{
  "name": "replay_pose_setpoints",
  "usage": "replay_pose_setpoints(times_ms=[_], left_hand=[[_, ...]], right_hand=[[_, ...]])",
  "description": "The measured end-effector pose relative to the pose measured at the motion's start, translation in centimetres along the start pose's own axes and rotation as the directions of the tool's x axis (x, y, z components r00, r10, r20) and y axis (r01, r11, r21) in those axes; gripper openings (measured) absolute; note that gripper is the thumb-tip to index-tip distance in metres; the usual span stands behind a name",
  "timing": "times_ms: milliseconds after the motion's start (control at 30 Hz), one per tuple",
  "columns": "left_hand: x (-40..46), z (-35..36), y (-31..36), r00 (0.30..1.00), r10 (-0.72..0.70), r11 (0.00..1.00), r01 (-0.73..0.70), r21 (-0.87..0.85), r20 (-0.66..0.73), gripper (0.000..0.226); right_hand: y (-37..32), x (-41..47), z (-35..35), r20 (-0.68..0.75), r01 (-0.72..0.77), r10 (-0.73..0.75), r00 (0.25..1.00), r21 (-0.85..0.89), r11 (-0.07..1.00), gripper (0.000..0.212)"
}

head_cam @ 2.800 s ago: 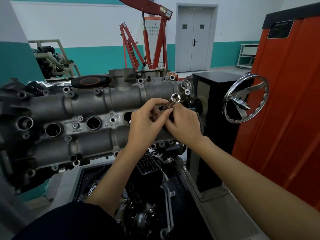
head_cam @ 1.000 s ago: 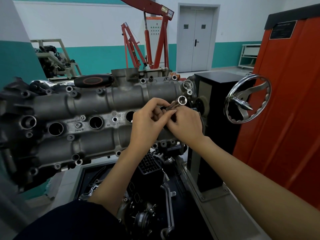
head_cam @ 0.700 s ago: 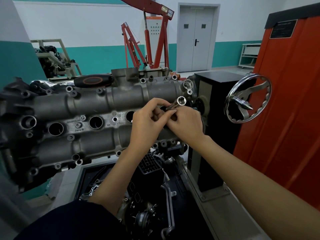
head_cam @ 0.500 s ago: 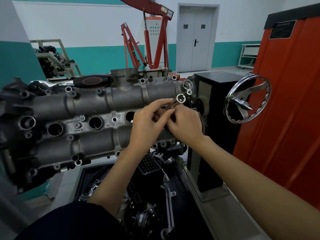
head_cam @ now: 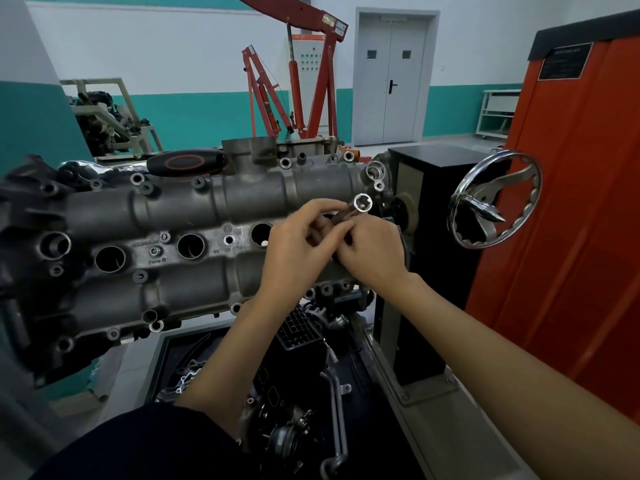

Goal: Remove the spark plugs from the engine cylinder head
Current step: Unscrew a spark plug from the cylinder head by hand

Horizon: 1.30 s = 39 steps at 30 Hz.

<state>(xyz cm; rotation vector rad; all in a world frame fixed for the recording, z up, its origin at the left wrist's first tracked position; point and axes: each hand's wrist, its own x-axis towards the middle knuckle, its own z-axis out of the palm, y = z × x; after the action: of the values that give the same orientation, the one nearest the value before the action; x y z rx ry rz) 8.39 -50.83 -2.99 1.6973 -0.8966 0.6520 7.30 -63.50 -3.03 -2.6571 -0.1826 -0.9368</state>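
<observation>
Teal-banded walls, a red engine hoist [head_cam: 304,81] and a grey double door sit behind the engine cylinder head [head_cam: 180,237], which is tilted on a stand with its plug wells facing me. From the head view, a spark plug socket [head_cam: 356,207] pokes out of the rightmost well, its open end up. I'd worry it could go in crooked and fail to seat on the plug, or slip from those fingertips and drop among the parts below; with both hands crowding one small tool, either seems possible. The left hand [head_cam: 298,251] pinches the socket's shank with curled fingers. The right hand [head_cam: 372,252] is curled around it from the other side, gripping too. No spark plug itself is visible.
</observation>
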Motion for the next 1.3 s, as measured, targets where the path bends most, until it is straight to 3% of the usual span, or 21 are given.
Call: replay_pose_setpoints(times_ms=[200,333,500,700,900,1033,1200,1300], left_hand=[[0.00,-0.11,0.12,0.999,0.047,0.997,-0.046,0.054,-0.022,0.021],[0.17,0.04,0.15,0.996,-0.030,0.999,0.028,-0.020,-0.085,0.032],[0.15,0.13,0.27,0.999,-0.024,1.000,0.024,-0.002,-0.039,0.025],[0.08,-0.02,0.15,1.000,0.018,1.000,-0.017,0.010,-0.023,0.018],[0.09,0.18,-0.03,0.996,-0.020,1.000,0.018,-0.024,-0.085,0.031],[0.03,0.20,0.08,0.999,-0.010,1.000,0.009,-0.018,-0.051,0.020],[0.07,0.08,0.16,0.999,0.040,0.999,-0.039,0.029,-0.029,0.021],[0.04,0.23,-0.09,0.998,-0.002,1.000,0.003,0.017,-0.066,0.027]], right_hand=[[-0.40,-0.19,-0.30,-0.030,0.007,-0.003,1.000,0.107,0.994,0.037],[-0.21,-0.08,-0.24,0.013,-0.001,0.000,1.000,0.054,0.999,0.027],[0.00,0.02,0.01,0.023,-0.008,0.009,1.000,-0.015,1.000,0.024],[-0.42,-0.23,-0.36,-0.043,0.011,-0.006,0.999,0.105,0.994,0.034],[-0.20,-0.20,-0.27,0.013,0.001,-0.002,1.000,0.087,0.996,0.026],[-0.03,-0.11,-0.07,0.007,0.014,-0.014,1.000,0.017,1.000,0.023],[-0.35,-0.18,-0.31,-0.041,-0.011,0.016,0.999,0.123,0.992,0.035],[-0.29,-0.14,-0.24,-0.026,-0.010,0.013,1.000,0.104,0.995,0.035]])
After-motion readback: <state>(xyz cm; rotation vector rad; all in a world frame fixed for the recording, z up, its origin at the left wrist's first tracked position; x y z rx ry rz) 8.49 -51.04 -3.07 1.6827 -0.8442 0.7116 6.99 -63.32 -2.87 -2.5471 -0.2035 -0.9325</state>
